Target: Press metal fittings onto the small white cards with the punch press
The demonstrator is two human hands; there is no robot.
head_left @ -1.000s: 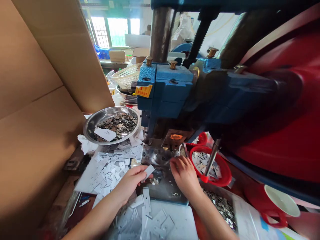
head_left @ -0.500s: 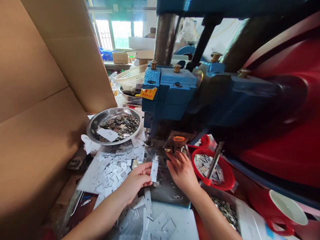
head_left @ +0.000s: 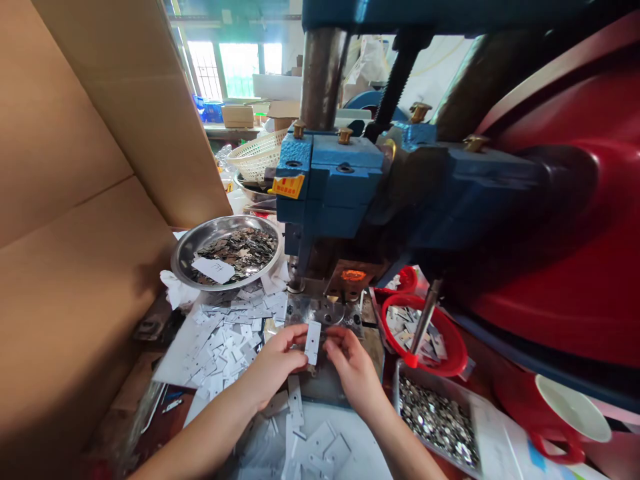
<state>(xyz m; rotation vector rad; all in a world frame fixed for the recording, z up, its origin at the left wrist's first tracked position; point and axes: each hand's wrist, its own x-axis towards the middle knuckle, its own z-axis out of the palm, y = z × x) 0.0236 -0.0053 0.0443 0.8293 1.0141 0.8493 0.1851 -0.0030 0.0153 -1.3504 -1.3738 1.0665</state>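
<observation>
My left hand [head_left: 283, 360] pinches a small flat white-grey metal plate [head_left: 313, 343] with holes, held upright in front of the press die [head_left: 325, 312]. Close to the plate's right side is my right hand [head_left: 353, 363]. Its fingers are curled towards the thumb, and whatever may be between the tips is hidden or too small to make out. Beyond both hands stands the blue press [head_left: 335, 190], its tooling above the die. Many similar loose plates [head_left: 225, 347] lie left of my left hand, and more plates [head_left: 320, 447] lie on the pale surface below.
A steel bowl [head_left: 179, 257] of dark metal pieces stands at left, a paper label on top. Right are a red basket [head_left: 457, 363] of plates, a clear bin [head_left: 399, 393] of small shiny parts and a red mug [head_left: 570, 417]. Cardboard [head_left: 85, 300] walls the left side.
My right hand has drawn back from the die towards me, and its fingers have curled beside the plate. My left hand keeps the plate, shifted slightly right. The view has moved slightly.
</observation>
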